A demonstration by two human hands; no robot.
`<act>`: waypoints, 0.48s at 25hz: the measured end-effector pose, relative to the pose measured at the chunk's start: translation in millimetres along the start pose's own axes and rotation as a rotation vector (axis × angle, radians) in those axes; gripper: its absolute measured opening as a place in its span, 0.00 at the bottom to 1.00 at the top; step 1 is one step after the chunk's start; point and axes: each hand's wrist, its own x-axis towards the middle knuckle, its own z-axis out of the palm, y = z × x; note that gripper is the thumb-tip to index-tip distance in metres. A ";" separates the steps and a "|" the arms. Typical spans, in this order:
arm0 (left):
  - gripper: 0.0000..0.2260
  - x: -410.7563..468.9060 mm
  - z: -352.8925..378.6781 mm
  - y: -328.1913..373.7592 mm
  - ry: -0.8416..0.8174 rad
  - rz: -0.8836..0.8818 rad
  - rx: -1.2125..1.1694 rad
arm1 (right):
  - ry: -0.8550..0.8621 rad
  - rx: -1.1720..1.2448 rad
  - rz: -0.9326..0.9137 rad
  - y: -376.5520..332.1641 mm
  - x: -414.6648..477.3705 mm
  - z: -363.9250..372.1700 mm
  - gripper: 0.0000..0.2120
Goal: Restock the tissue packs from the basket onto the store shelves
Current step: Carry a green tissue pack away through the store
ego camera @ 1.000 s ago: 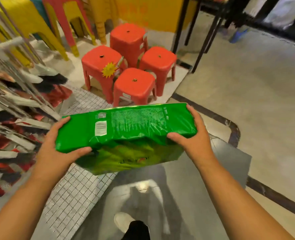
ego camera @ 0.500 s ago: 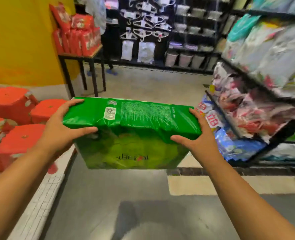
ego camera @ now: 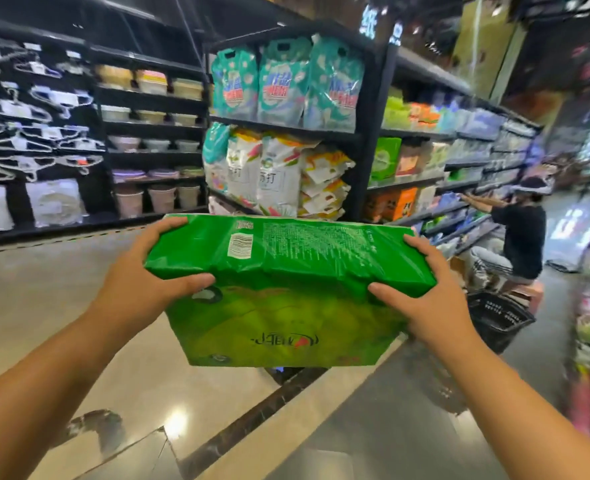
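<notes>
Left hand and right hand are each found clamped on one short end of the green tissue pack, fingers laid over the upper face and thumbs pressed into the near face. The pack is carried by the hands alone, in mid-air above the floor, with its long axis lying crosswise between them. Its film is noted as bright green and glossy, creased where the thumbs bear in. A barcode label and fine print are seen on the upper face, and the brand lettering on the near face reads upside down, so the pack is judged to be held inverted. Beyond its far long edge the black shelves are observed, well apart and stocked with bagged goods, with further bays running off to the right. The right hand is judged the nearer to those bays. A dark basket is recorded on the floor at the right, beside a crouching person.
</notes>
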 end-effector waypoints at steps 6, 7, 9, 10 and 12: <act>0.33 118.2 117.5 -37.2 -0.174 0.027 -0.115 | 0.141 -0.063 0.062 64.1 92.4 -47.0 0.31; 0.33 141.8 137.4 -43.6 -0.203 0.033 -0.120 | 0.154 -0.064 0.080 77.3 109.9 -51.1 0.31; 0.34 189.2 180.0 -51.3 -0.280 0.047 -0.117 | 0.202 -0.069 0.134 106.0 140.2 -62.2 0.33; 0.34 211.4 201.9 -54.0 -0.313 0.055 -0.118 | 0.222 -0.080 0.159 121.9 154.2 -70.7 0.34; 0.33 243.1 241.5 -56.7 -0.356 0.074 -0.117 | 0.252 -0.097 0.205 146.4 177.5 -86.5 0.35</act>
